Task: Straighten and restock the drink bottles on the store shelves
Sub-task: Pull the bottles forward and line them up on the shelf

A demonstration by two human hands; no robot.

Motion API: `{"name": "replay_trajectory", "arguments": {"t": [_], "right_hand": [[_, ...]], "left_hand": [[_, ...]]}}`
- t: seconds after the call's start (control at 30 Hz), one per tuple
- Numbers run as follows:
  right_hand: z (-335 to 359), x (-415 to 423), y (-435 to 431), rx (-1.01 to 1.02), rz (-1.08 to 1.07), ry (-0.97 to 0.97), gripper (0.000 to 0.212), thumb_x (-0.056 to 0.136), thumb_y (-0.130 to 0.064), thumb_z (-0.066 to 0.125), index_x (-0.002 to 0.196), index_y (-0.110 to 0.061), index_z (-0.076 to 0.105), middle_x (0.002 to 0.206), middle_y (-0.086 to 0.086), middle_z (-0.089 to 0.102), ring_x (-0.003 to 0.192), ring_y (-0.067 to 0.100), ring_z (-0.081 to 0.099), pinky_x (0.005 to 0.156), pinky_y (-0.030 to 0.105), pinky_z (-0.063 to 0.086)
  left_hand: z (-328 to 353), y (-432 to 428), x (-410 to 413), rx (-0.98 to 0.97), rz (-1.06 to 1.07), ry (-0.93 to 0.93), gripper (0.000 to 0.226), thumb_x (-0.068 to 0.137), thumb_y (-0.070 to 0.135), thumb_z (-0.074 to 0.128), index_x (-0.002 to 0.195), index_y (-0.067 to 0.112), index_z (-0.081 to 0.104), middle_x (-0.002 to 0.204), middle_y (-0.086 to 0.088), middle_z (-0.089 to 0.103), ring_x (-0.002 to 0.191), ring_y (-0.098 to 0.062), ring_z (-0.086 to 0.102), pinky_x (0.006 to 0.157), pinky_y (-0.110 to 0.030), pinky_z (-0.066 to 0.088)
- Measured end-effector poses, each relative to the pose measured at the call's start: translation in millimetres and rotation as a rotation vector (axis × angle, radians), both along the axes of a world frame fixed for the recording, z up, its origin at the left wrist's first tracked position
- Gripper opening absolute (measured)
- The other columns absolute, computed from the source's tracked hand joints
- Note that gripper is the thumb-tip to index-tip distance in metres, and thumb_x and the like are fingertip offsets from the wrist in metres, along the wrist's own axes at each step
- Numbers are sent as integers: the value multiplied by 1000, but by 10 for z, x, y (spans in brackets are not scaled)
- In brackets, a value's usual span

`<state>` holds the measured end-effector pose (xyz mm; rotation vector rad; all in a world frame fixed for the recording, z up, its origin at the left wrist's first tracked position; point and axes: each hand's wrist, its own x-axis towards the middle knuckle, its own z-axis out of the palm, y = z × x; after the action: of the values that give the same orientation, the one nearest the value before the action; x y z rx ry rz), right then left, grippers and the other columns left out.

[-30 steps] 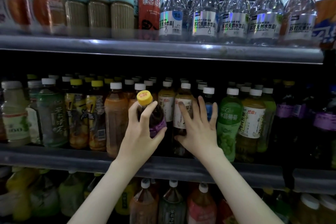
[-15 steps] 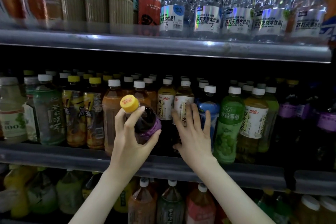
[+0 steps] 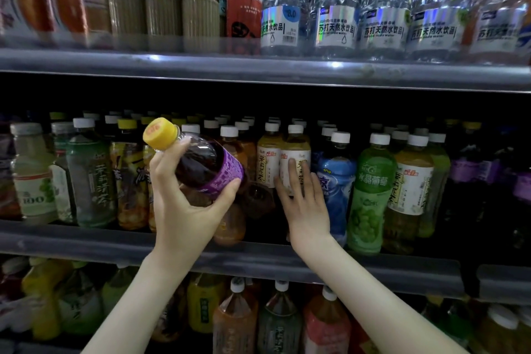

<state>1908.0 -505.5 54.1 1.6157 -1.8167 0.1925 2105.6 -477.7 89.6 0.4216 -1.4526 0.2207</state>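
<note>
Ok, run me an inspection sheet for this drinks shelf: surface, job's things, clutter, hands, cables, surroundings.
Surface: middle shelf, rows of upright bottles, dark gap between the hands.
Job's things: purple-label bottle, yellow cap, tilted, raised off the shelf.
Clutter: nothing seen.
Hands: left hand grips the purple-label bottle; right hand open, fingers on a white-label bottle.
Cables: nothing seen.
Surroundings: water bottles on the shelf above; more bottles below.

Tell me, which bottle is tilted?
The dark bottle with the yellow cap, held in the left hand; the others stand upright on the shelf.
</note>
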Motion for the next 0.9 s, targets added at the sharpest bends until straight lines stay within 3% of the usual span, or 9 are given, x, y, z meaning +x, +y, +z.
{"name": "replay_trajectory", "arguments": {"t": [0.13, 0.17, 0.27, 0.4, 0.47, 0.57, 0.67, 0.73, 0.9], "right_hand": [[-101, 34, -225, -185, 24, -14, 110, 56, -12, 87, 148, -14, 25, 156, 9, -3, 141, 37, 2, 116, 48, -6], [-101, 44, -258, -234, 26, -17, 110, 57, -10, 87, 146, -12, 22, 156, 9, 0, 141, 38, 6, 118, 47, 2], [-125, 61, -306, -177, -14, 17, 101, 83, -13, 68, 143, -7, -13, 156, 14, -24, 144, 43, -3, 117, 44, 11], [-32, 83, -296, -94, -34, 45, 87, 92, -15, 56, 149, -2, -9, 159, 16, -9, 145, 42, 1, 118, 45, 12], [84, 104, -172, -142, 51, 15, 88, 83, -12, 67, 151, -2, 12, 159, 19, 9, 143, 40, 16, 116, 44, 20], [148, -56, 135, -478, 262, -16, 79, 66, -3, 69, 140, -7, 45, 146, 19, 38, 132, 37, 32, 111, 46, 31], [263, -450, 507, -774, 275, -126, 60, 83, -7, 54, 141, -12, 38, 142, 18, 32, 125, 35, 35, 104, 47, 34], [306, -801, 610, -867, 195, -260, 57, 88, -11, 51, 141, -15, 34, 140, 19, 31, 121, 37, 36, 98, 49, 34], [368, -1464, 682, -607, 55, -616, 81, 84, -17, 63, 151, -29, 18, 148, 24, 23, 127, 46, 32, 99, 55, 38]], "left_hand": [[-21, -11, 11, 17, -10, -11, 73, 75, 25, 76, 132, 14, 32, 130, -3, 37, 120, -33, 47, 96, -52, 45], [-25, -13, 11, 22, -12, -12, 73, 75, 25, 76, 132, 13, 33, 130, -6, 37, 119, -34, 47, 95, -53, 45], [-40, -13, 7, 36, -11, -8, 72, 75, 26, 75, 132, 13, 33, 129, -6, 37, 118, -33, 48, 96, -50, 45], [-66, -12, 4, 62, -8, 3, 72, 75, 28, 74, 132, 13, 33, 128, -13, 39, 118, -34, 48, 96, -52, 45], [-80, -6, -14, 81, -2, -3, 73, 76, 29, 74, 133, 14, 31, 129, -18, 40, 119, -36, 47, 96, -53, 44], [-70, 20, -76, 86, 24, -14, 71, 76, 31, 71, 132, 12, 32, 129, -20, 41, 120, -38, 46, 103, -43, 41], [-15, 68, -201, 58, 29, -10, 67, 77, 30, 69, 131, 12, 35, 127, -9, 38, 123, -29, 42, 107, -24, 34], [24, 87, -299, 25, 40, -17, 65, 77, 28, 69, 131, 11, 37, 128, -4, 37, 124, -25, 40, 109, -23, 31], [92, 138, -553, 32, 2, -27, 64, 78, 26, 70, 131, 11, 38, 126, -23, 42, 124, -13, 37, 107, -20, 29]]}}
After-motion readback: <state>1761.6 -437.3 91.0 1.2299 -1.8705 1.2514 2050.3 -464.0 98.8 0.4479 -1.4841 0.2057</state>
